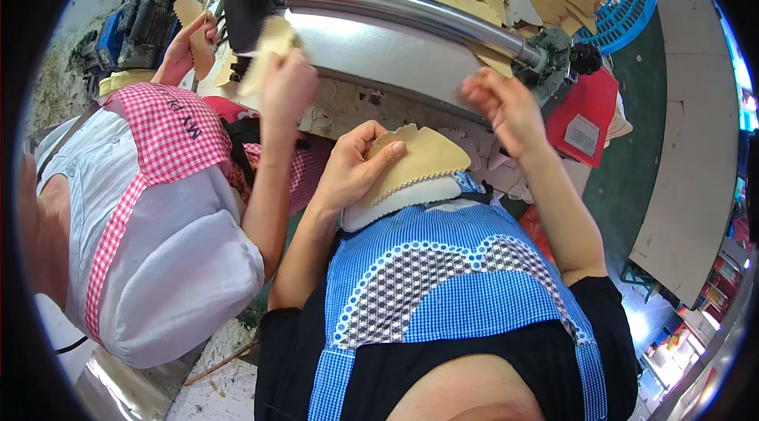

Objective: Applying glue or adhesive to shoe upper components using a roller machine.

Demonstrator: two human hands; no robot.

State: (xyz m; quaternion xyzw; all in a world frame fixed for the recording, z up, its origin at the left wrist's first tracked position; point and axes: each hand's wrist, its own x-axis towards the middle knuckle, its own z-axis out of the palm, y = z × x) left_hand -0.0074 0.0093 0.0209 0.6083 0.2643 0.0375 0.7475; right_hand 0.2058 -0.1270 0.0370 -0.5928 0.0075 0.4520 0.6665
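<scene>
My left hand (352,168) is closed on a tan zigzag-edged piece (423,156) of sheet material, the thumb pressed on top. A white zigzag-edged piece (403,198) shows just below it, in front of my blue checked apron (443,247). My right hand (506,109) is raised near the right end of a machine's metal roller (403,14). Its fingers are loosely bent and apart, and nothing shows in them. Beneath the roller lies a smooth pale plate (379,45).
At left, a co-worker in a red checked apron (170,132) holds a blurred tan piece (269,49) and another tan piece (202,53). Behind the roller, a blue basket (632,6) holds many tan pieces. A red box (581,120) stands right of the machine.
</scene>
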